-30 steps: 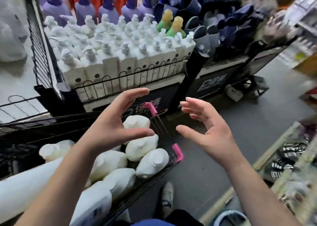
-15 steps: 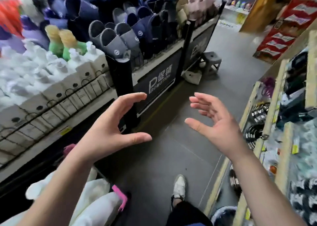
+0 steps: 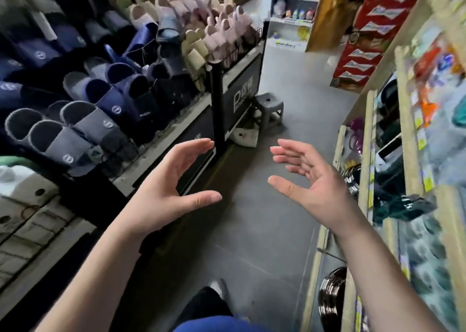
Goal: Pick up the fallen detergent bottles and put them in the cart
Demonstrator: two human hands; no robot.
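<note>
**Grey floor under two empty hands, no fallen bottle in sight**

Grey, smooth concrete floor (image 3: 252, 231) is filling the middle of the view, running as an aisle between two displays. The left hand (image 3: 164, 193) is hovering above it with fingers curved and thumb spread wide, gripping nothing. The right hand (image 3: 315, 188) is hanging level with it, palm turned inward, fingers loosely fanned, equally empty. The two palms are facing each other with a clear gap between them.

Along the left edge of the aisle, a black wire-fronted display rack (image 3: 219, 110) is carrying rows of navy and grey fabric slippers (image 3: 83, 130), with pink and beige slippers (image 3: 209, 29) piled toward its far end. At the near left edge, white square pump-top bottles (image 3: 22, 195) are standing upright on the shelf, partly cropped and blurred. A small grey plastic stool (image 3: 268, 107) is sitting on the floor just beside the rack's far post. Along the right edge, a pale wooden shelf unit (image 3: 365, 155) is holding blurred packaged goods.

No fallen detergent bottle and no cart are showing anywhere on the visible floor. A white shoe (image 3: 216, 287) is standing on the floor near the bottom edge.
</note>
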